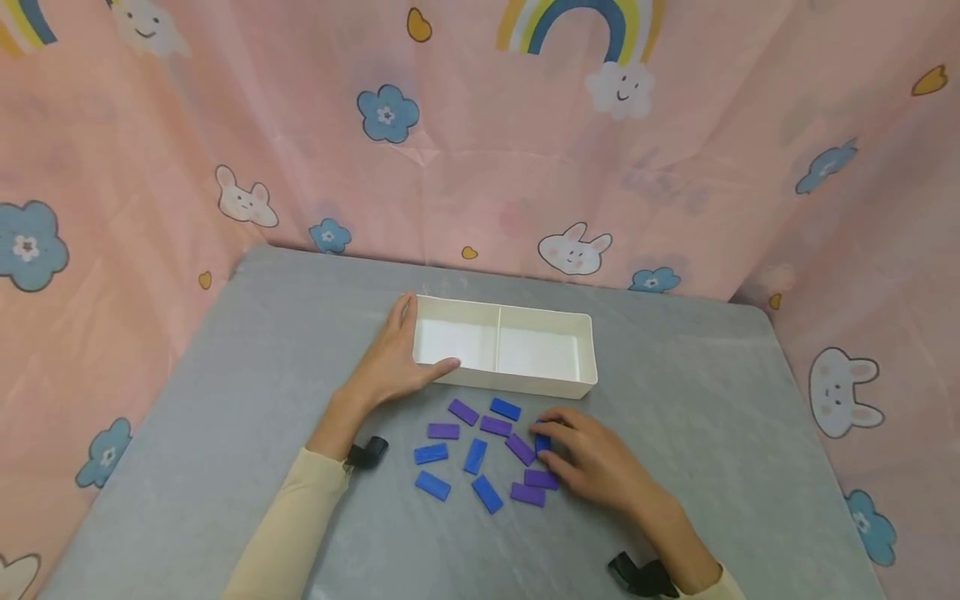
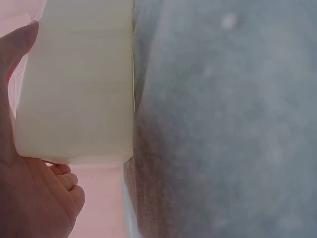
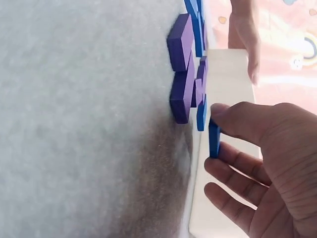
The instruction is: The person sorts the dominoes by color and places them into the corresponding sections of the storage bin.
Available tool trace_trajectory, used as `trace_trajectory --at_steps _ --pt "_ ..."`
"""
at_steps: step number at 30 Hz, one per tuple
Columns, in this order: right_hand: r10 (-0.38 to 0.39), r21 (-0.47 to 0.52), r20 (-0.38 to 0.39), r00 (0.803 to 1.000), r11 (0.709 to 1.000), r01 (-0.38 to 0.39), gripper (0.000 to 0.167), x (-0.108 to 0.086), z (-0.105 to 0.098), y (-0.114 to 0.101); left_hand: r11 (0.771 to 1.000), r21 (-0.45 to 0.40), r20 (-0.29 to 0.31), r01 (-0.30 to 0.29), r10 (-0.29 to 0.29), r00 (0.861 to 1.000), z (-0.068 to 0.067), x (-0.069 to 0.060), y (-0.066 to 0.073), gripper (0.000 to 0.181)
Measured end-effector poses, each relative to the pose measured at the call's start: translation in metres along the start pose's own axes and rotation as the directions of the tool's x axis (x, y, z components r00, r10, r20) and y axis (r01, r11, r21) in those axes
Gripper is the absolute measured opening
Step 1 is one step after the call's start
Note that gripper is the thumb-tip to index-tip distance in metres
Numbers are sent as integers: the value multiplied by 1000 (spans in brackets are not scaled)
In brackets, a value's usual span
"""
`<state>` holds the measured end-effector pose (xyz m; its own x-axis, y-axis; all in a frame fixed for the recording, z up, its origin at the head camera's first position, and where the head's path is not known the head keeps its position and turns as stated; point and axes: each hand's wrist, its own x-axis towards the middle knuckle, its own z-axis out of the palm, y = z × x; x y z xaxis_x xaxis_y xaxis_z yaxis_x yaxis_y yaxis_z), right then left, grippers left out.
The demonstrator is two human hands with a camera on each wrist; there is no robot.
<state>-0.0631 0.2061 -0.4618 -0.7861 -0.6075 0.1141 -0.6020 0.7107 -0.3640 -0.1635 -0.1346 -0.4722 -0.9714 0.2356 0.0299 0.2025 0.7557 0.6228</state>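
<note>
A white two-compartment box (image 1: 517,382) stands on the grey table, and my left hand (image 1: 390,358) holds its left end, thumb over the front rim and fingers along the end wall. The left wrist view shows the box wall (image 2: 79,89) close up between thumb and fingers. In front of the box, my right hand (image 1: 600,462) pinches a small blue block (image 3: 214,139) between thumb and fingers. Around it lie several loose purple blocks (image 1: 528,494) and blue blocks (image 1: 487,494). Both compartments show bare white floors.
The grey tabletop (image 1: 675,375) extends on both sides of the box. A pink patterned curtain (image 1: 480,183) hangs behind the table and along its sides. Black straps with small devices sit at both wrists.
</note>
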Motion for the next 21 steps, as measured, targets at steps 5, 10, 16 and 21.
trace_trajectory --at_steps 5,10,16,21 --pt "-14 -2 -35 999 1000 14 36 3 -6 -2 1000 -5 -7 4 -5 1000 -1 2 1 133" --pt "-32 8 -75 997 999 33 36 5 -8 -2 1000 -10 1 11 -11 1000 0 3 1 135" --pt "-69 32 -134 989 997 74 36 9 -12 -7 1000 -5 11 8 -8 1000 1 2 1 135" --pt "-89 59 -170 981 993 101 38 16 -17 -13 1000 -16 -1 8 -8 1000 0 -1 2 133"
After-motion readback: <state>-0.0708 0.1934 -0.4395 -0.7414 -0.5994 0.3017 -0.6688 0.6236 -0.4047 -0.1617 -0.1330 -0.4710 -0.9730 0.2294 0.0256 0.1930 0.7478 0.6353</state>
